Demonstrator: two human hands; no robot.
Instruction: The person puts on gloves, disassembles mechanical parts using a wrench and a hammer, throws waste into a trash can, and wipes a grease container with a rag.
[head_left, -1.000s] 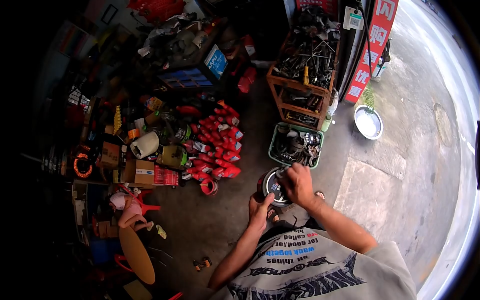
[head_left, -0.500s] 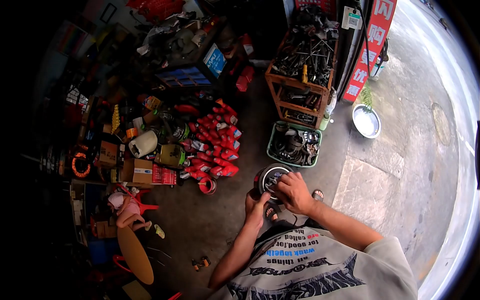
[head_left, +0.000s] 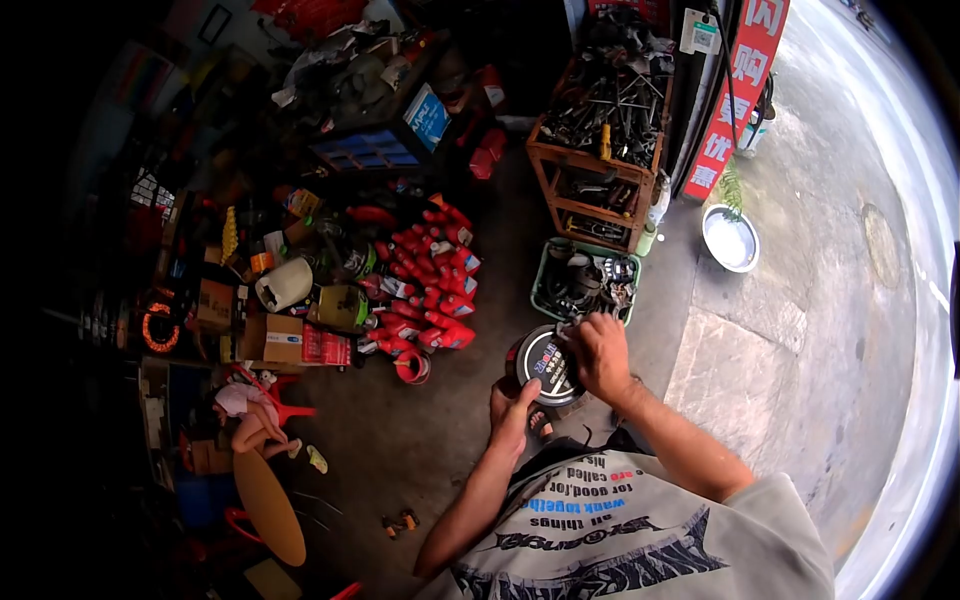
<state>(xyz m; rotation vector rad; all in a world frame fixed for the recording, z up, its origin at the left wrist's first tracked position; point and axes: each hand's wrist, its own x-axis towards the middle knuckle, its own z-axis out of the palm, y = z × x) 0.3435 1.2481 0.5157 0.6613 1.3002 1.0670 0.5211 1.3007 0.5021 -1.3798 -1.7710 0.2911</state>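
In front of my body is a round black drum-like object [head_left: 545,370], with light printing and a pale ring on its top face. My left hand [head_left: 511,412] grips its near left side, thumb resting on the rim. My right hand [head_left: 602,355] is at the far right edge of the top, fingers curled and pressed together. Something small and dark shows at those fingertips, too unclear to name. Just beyond the drum-like object sits a green plastic crate [head_left: 538,290] of dark metal parts.
A wooden tool rack [head_left: 540,165] full of tools stands beyond the crate. Red bottles [head_left: 435,290] cluster left of centre, beside a red bucket [head_left: 411,367]. A metal basin [head_left: 731,240] lies on the right. Another person [head_left: 252,410] is on a red chair at left.
My right hand has moved from the middle of the round top to its far right edge, uncovering the printing. My left hand keeps its grip.
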